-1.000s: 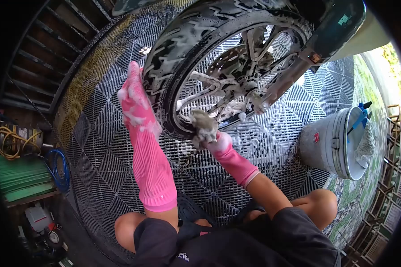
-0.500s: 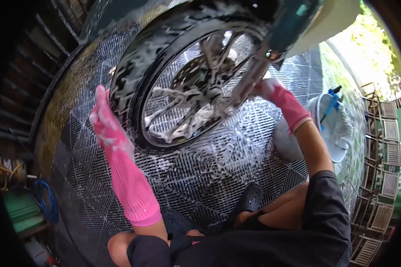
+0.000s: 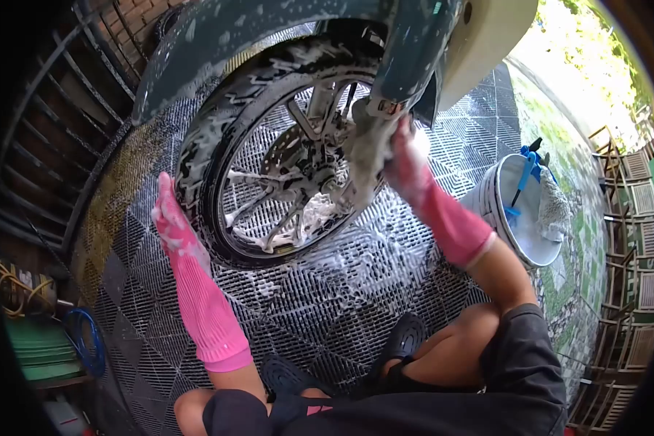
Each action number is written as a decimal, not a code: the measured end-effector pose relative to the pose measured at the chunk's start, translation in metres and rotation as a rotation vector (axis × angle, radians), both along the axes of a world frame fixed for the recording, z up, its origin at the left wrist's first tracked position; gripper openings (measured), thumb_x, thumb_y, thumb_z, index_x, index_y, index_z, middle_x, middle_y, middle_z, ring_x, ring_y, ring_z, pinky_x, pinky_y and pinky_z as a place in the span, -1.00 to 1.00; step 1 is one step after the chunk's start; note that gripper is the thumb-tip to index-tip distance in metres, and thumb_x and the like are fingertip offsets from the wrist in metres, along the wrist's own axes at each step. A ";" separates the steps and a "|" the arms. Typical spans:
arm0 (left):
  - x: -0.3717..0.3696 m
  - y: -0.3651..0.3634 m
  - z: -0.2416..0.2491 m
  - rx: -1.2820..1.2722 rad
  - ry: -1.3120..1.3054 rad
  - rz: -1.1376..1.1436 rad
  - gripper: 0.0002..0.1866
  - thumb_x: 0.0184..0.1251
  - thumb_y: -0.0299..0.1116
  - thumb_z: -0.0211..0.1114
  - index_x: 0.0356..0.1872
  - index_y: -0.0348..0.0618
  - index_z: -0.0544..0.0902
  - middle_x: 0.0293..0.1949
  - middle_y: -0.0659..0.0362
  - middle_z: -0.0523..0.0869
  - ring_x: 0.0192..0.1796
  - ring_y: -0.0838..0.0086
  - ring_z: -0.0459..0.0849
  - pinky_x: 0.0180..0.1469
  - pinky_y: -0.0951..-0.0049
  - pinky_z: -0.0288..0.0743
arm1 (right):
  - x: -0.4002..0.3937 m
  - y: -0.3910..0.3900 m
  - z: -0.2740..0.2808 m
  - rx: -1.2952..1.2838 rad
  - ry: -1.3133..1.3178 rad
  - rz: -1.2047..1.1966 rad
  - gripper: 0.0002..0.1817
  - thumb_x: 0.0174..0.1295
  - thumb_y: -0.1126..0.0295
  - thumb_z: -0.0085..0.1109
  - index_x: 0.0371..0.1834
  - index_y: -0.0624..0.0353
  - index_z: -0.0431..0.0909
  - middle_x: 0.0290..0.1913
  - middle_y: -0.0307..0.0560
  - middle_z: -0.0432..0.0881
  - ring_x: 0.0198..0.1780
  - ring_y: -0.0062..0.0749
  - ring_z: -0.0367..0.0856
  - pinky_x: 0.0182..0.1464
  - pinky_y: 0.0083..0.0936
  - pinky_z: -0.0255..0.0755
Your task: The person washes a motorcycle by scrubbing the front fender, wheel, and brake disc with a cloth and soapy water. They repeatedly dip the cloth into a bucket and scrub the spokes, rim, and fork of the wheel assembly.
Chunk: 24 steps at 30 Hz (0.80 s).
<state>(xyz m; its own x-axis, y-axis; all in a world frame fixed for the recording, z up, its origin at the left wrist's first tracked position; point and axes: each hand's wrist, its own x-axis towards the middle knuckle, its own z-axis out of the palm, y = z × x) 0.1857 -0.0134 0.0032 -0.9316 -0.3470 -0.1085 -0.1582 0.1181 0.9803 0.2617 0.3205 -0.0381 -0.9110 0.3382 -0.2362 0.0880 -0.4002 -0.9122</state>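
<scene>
A motorbike's front wheel [image 3: 298, 174], its tyre [image 3: 209, 138] streaked with white foam, stands before me. My left hand [image 3: 176, 221], in a foamy pink rubber glove, lies flat along the tyre's outer side with its fingers stretched out. My right hand [image 3: 408, 163], gloved in the same pink, is closed on a soaked greyish wash cloth [image 3: 367, 149]. The cloth is pressed on the lower fork leg, just below the grey-blue fork cover [image 3: 410, 54], and hides part of the hub. Foam covers the back of this glove.
A white bucket [image 3: 498, 200] stands to the right, with a blue-handled brush [image 3: 523, 182] and a grey shaggy mitt [image 3: 554, 211] over its rim. Wet black floor tiles [image 3: 327, 298] carry suds. A metal railing [image 3: 58, 131] and a coiled blue hose [image 3: 83, 341] are at left.
My right hand has moved up and inward along the fork leg, and the wash cloth now shows. My left hand stays on the tyre. The view has shifted, showing more of the mudguard.
</scene>
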 end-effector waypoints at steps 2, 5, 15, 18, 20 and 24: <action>-0.010 -0.009 -0.017 -0.124 0.069 0.047 -0.31 0.50 0.28 0.03 0.10 -0.20 0.73 -0.06 0.08 0.82 -0.08 0.38 0.79 0.02 0.38 0.63 | -0.008 -0.015 -0.040 0.377 0.053 0.058 -0.53 0.55 -0.12 -0.17 0.10 0.05 0.44 -0.04 0.02 0.62 -0.06 -0.34 0.64 0.06 -0.33 0.66; -0.014 -0.016 -0.025 -0.219 0.132 0.029 -0.31 0.49 0.29 0.04 0.14 -0.17 0.72 -0.04 0.05 0.81 0.00 0.32 0.78 0.09 0.34 0.62 | 0.023 -0.026 -0.091 0.582 0.128 0.053 -0.62 0.40 0.34 0.22 0.21 0.11 0.40 0.04 0.01 0.64 0.08 -0.22 0.66 0.17 -0.44 0.63; -0.015 -0.008 -0.020 0.055 0.044 0.065 -0.32 0.52 0.21 0.09 0.28 -0.22 0.62 0.14 -0.03 0.74 0.12 0.25 0.74 0.24 0.38 0.57 | -0.059 0.037 -0.033 0.166 0.561 -0.068 -0.45 0.07 0.73 0.41 0.19 0.34 0.51 -0.03 0.00 0.73 -0.05 -0.36 0.75 0.05 -0.42 0.70; -0.020 -0.012 -0.031 0.063 0.153 0.060 -0.30 0.52 0.18 0.08 0.25 -0.32 0.63 0.15 0.01 0.73 0.08 0.31 0.75 0.23 0.35 0.58 | -0.084 0.070 -0.051 -0.041 0.693 0.311 -0.41 0.05 0.73 0.45 0.21 0.34 0.50 0.06 0.04 0.70 0.00 -0.36 0.74 0.08 -0.42 0.68; -0.020 -0.012 -0.031 0.057 0.138 0.093 -0.32 0.52 0.18 0.09 0.21 -0.33 0.65 0.06 0.05 0.76 -0.02 0.33 0.78 0.13 0.38 0.64 | -0.077 0.064 -0.032 -0.127 0.715 0.441 -0.37 0.03 0.68 0.48 0.24 0.32 0.49 0.18 0.10 0.64 0.06 -0.31 0.73 0.06 -0.41 0.69; -0.007 0.005 -0.011 0.203 0.098 0.060 -0.33 0.54 0.15 0.09 0.22 -0.35 0.64 0.02 0.01 0.78 -0.02 0.32 0.77 0.11 0.41 0.60 | -0.092 0.057 -0.044 -0.334 0.832 0.614 -0.40 0.19 0.44 0.46 0.30 0.28 0.44 0.13 0.07 0.65 0.09 -0.19 0.73 0.08 -0.20 0.72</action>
